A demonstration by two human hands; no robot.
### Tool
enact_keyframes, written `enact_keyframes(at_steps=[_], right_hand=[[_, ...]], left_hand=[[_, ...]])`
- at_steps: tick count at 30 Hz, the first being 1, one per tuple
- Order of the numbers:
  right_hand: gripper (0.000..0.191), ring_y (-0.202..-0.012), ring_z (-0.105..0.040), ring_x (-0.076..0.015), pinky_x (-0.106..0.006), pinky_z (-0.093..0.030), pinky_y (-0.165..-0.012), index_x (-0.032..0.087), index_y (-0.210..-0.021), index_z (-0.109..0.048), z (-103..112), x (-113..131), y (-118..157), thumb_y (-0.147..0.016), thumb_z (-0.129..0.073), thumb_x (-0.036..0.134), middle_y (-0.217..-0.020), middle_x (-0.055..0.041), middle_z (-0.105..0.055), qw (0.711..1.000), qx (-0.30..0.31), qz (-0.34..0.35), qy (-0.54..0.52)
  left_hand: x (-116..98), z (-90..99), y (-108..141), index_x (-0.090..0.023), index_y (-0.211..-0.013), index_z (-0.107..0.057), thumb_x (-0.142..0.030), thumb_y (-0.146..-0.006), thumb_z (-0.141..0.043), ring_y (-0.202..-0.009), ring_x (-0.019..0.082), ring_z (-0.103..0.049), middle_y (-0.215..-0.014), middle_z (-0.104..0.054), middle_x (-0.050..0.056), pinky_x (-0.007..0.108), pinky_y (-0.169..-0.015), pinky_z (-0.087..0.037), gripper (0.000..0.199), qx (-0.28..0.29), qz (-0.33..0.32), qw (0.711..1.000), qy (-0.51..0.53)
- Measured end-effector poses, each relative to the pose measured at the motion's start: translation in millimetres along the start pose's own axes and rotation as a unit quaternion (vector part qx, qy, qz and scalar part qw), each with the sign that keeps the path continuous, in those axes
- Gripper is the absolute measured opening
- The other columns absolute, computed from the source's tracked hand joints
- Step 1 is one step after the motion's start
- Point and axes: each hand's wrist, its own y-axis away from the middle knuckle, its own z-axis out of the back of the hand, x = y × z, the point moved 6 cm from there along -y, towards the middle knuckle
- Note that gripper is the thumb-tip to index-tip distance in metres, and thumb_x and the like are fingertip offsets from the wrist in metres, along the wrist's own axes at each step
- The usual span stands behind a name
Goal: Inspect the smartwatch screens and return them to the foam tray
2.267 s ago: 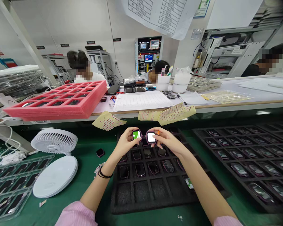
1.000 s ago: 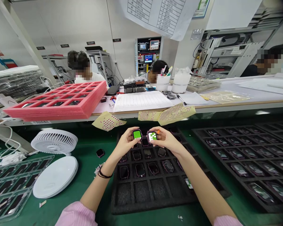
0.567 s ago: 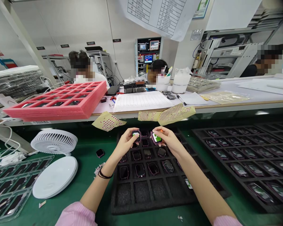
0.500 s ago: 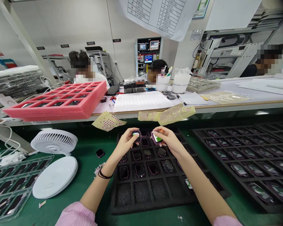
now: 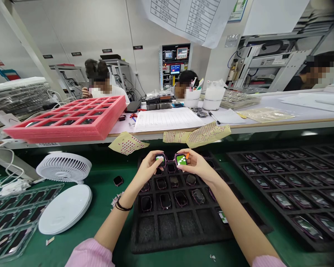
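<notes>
My left hand (image 5: pixel 149 167) grips a smartwatch case (image 5: pixel 160 160) with a lit screen, the thumb lying over its face. In my right hand (image 5: pixel 196 163) is a second smartwatch case (image 5: pixel 180 160), purple-rimmed, showing a green and white pattern. A small orange piece (image 5: pixel 187 156) sticks out by the right fingers; I cannot tell what it is. Both hands are held side by side above the far part of a black foam tray (image 5: pixel 171 243), whose pockets hold several dark watch cases (image 5: pixel 165 201). One lit watch (image 5: pixel 222 217) lies partly behind my right forearm.
A second black foam tray (image 5: pixel 267 198) full of watches stands at right. To the left are a white fan (image 5: pixel 64 209), a clear plastic tray (image 5: pixel 25 237) and a loose watch (image 5: pixel 118 181). A pink foam tray (image 5: pixel 100 128) sits on the shelf, with yellow sticker sheets (image 5: pixel 208 135) hanging below.
The watch in my right hand has turned to face me more squarely and shifted slightly left, its right thumb now lower. My left hand has hardly moved.
</notes>
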Motion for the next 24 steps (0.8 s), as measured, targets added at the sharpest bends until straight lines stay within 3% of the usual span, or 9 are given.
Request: enact_keyframes(at_steps=[4, 7, 20, 24], right_hand=[[0.039, -0.058, -0.055, -0.0111, -0.02, -0.038, -0.041, 0.021, -0.099, -0.06, 1.9, -0.5, -0.3, -0.067, -0.076, 0.037, -0.083, -0.0024, -0.061, 1.0, -0.025, -0.01, -0.008], [0.037, -0.054, -0.056, -0.0109, -0.018, -0.028, -0.036, 0.02, -0.1, -0.06, 3.0, -1.1, -0.5, -0.073, -0.071, 0.042, -0.076, -0.001, -0.059, 0.999, -0.027, -0.023, -0.017], [0.038, -0.059, -0.061, -0.0141, -0.02, -0.032, -0.038, 0.019, -0.108, -0.058, 0.9, 4.4, 1.1, -0.078, -0.067, 0.04, -0.076, -0.0017, -0.057, 0.999, 0.009, -0.021, -0.032], [0.039, -0.062, -0.061, -0.0147, -0.021, -0.034, -0.04, 0.02, -0.112, -0.057, -1.4, 6.4, 2.4, -0.079, -0.066, 0.039, -0.081, -0.0031, -0.058, 0.999, 0.022, -0.023, -0.023]], left_hand=[[1.2, 0.2, -1.1, -0.017, -0.112, -0.053, -0.045, -0.079, -0.063, -0.061, 0.009, -0.06, -0.09, -0.058, 0.003, 0.016, -0.041, -0.033, 0.045, -0.003, -0.001, 1.0, 0.003], [2.2, 0.2, -1.7, -0.017, -0.112, -0.053, -0.047, -0.079, -0.063, -0.06, 0.009, -0.059, -0.09, -0.058, 0.004, 0.016, -0.04, -0.033, 0.046, -0.003, -0.003, 1.0, 0.005], [2.1, 1.2, -1.1, -0.017, -0.114, -0.052, -0.042, -0.081, -0.062, -0.064, 0.009, -0.059, -0.092, -0.057, 0.004, 0.016, -0.043, -0.035, 0.043, -0.001, 0.0, 1.0, -0.005], [-0.7, -0.1, 1.4, -0.018, -0.122, -0.047, -0.03, -0.075, -0.071, -0.084, 0.014, -0.061, -0.107, -0.059, 0.007, 0.021, -0.065, -0.049, 0.054, 0.02, -0.033, 0.999, -0.011]])
